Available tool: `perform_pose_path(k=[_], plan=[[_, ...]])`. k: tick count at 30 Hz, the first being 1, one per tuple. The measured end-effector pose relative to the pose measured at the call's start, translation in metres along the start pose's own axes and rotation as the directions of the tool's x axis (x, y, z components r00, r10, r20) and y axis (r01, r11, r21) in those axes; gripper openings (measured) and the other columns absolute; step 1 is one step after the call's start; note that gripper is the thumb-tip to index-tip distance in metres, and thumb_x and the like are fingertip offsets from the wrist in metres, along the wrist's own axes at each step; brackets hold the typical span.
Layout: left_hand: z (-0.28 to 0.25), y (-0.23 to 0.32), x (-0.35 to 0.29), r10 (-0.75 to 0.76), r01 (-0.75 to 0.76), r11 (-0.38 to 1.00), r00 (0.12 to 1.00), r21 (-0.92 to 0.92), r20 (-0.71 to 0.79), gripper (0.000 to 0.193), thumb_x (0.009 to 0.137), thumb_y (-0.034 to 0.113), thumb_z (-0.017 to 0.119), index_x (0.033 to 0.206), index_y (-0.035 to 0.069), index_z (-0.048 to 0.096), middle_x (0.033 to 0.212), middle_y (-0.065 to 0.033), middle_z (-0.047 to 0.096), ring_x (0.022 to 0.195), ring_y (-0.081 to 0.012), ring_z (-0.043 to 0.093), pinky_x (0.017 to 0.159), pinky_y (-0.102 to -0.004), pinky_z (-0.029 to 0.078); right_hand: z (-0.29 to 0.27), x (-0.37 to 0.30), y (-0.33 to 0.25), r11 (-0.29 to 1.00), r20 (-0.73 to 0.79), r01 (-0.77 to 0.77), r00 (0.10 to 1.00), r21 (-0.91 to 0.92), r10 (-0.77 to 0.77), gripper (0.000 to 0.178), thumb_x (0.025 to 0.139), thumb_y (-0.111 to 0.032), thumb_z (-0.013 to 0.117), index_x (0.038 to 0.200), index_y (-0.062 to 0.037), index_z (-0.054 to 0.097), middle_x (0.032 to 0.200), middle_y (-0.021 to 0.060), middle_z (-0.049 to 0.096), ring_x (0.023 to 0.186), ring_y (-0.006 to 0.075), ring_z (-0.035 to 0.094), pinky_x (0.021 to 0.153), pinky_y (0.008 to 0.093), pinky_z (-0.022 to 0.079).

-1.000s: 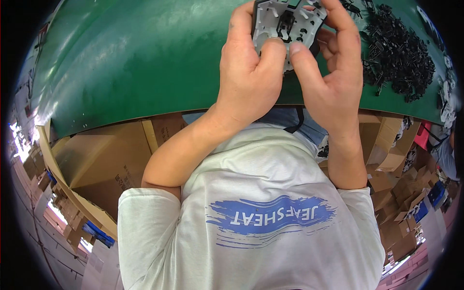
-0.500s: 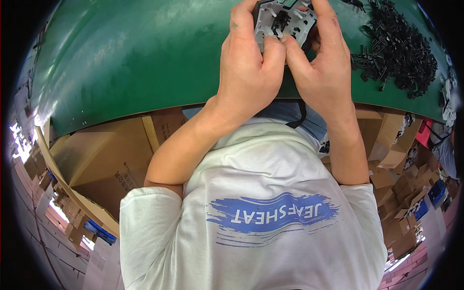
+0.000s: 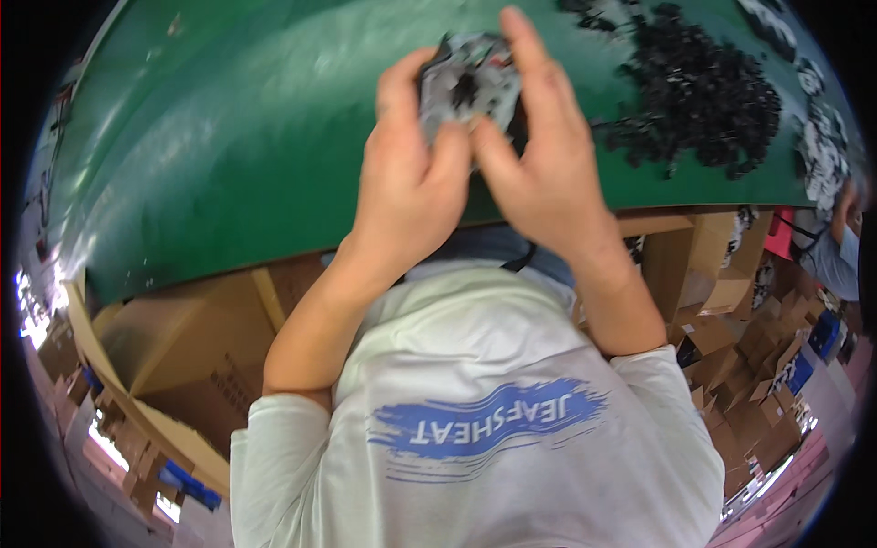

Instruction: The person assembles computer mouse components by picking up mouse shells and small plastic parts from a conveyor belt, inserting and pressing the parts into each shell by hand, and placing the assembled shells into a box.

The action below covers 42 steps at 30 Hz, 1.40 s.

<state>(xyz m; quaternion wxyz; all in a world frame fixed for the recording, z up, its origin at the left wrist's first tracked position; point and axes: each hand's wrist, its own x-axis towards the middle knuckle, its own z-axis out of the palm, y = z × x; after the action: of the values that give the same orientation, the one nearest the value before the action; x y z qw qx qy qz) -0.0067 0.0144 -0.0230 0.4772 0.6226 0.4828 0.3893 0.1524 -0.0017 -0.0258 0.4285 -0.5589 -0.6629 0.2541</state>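
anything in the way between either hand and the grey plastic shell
Nothing visible: the left hand and right hand both hold the grey plastic shell directly, thumbs at its near end. The pile of black parts lies to the right of both hands, on the green table, not between them and the shell.

The grey housing (image 3: pixel 443 94) looks like matt plastic, uneven inside, though blur hides its finer texture. The green tabletop (image 3: pixel 265 137) is smooth, with a glossy sheen toward the left. On the right, the heap of black parts (image 3: pixel 703 100) looks like dull plastic. The white shirt (image 3: pixel 512 342) is soft, creased matt cloth; the large carton (image 3: pixel 187 333) at the near left is brown cardboard.
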Motion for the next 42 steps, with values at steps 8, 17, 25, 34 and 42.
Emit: perform_pose_path(k=[8,17,25,34,42], plan=[[-0.069,0.033,-0.032,-0.41,0.388,0.766,0.909,-0.513,0.074,0.058,0.101,0.008,0.055,0.156,0.002,0.038,0.135,-0.0179,0.065,0.107,-0.0312,0.073,0.092,-0.0409,0.06,-0.048,0.024,-0.013,0.92,0.363,-0.196,0.93,0.339,0.065,0.066,0.095,-0.014,0.073,0.157,-0.0048,0.049,0.142,0.0177,0.061,0.117,0.0271,0.066,0.101,0.0399,0.054],[-0.164,0.115,-0.145,-0.41,0.145,0.741,0.871,-0.655,-0.271,0.076,0.109,0.052,0.051,0.16,0.0,0.028,0.134,-0.0299,0.059,0.082,-0.0404,0.076,0.063,-0.042,0.064,-0.108,0.073,0.046,0.612,0.12,-0.058,0.962,-0.789,0.246,0.045,0.106,-0.045,0.062,0.139,-0.0153,0.069,0.124,0.0152,0.075,0.106,0.0337,0.072,0.094,0.0411,0.054],[-0.371,0.152,-0.281,-0.241,0.28,0.95,0.376,-0.138,-0.895,0.054,0.115,0.047,0.04,0.149,0.007,0.053,0.131,-0.0106,0.069,0.107,-0.0262,0.069,0.085,-0.0371,0.053,-0.091,0.078,0.052,0.887,0.228,0.043,0.971,-0.46,0.071,0.029,0.107,-0.02,0.066,0.132,-0.0062,0.072,0.104,0.0062,0.07,0.091,0.0164,0.063,0.088,0.0304,0.052],[-0.542,0.067,-0.479,-0.581,0.873,0.32,-0.125,-0.367,-0.804,0.075,0.1,0.069,0.058,0.149,0.011,0.059,0.13,-0.0081,0.07,0.115,-0.0211,0.066,0.098,-0.0394,0.052,-0.113,0.056,0.04,0.97,0.117,-0.067,0.988,-0.232,0.096,0.027,0.103,-0.01,0.069,0.129,-0.0042,0.073,0.107,0.0082,0.071,0.097,0.0156,0.066,0.091,0.0305,0.052],[-0.5,0.077,-0.154,0.092,0.357,0.849,0.626,0.389,-0.775,0.05,0.113,0.031,0.053,0.152,0.002,0.055,0.153,-0.013,0.058,0.149,-0.0244,0.048,0.123,-0.0381,0.034,-0.086,0.043,0.017,0.979,0.132,0.08,0.99,-0.189,-0.056,0.016,0.094,-0.006,0.075,0.11,-0.0018,0.076,0.101,0.0138,0.075,0.091,0.0307,0.073,0.084,0.0371,0.057]])
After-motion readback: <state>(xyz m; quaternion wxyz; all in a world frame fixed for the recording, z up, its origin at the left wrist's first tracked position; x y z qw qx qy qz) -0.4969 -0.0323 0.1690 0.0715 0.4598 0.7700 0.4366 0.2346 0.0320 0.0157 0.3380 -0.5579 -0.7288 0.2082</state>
